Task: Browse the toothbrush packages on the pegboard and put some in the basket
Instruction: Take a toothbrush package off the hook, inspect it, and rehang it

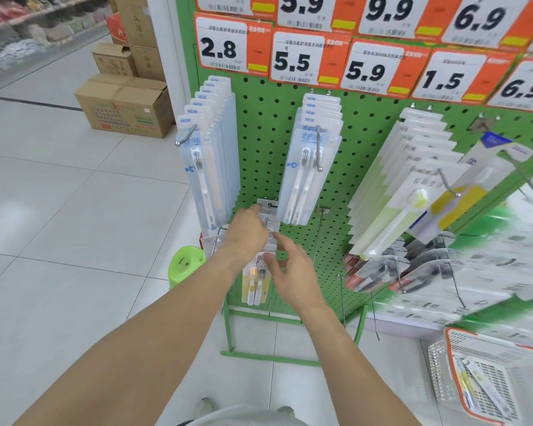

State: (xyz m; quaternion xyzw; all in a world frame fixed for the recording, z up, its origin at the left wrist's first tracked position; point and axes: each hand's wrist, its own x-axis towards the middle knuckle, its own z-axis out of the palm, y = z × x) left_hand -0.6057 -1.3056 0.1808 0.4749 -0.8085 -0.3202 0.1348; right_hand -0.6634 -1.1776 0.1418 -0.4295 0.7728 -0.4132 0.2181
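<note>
On the green pegboard (268, 118) hang rows of toothbrush packages. On a low hook hang clear packages with yellow-and-white toothbrushes (256, 284). My left hand (248, 232) grips the tops of these packages at the hook, fingers curled. My right hand (293, 272) pinches the edge of the front package just below and to the right. The white basket with an orange rim (437, 367) stands on the floor at the lower right and holds a few packages.
Blue toothbrush packs hang at upper left (210, 161) and centre (308, 167), green-yellow ones at right (406, 192). Orange price tags (231, 44) line the top. A green stool (185, 262) and cardboard boxes (123, 106) stand on the tiled floor to the left.
</note>
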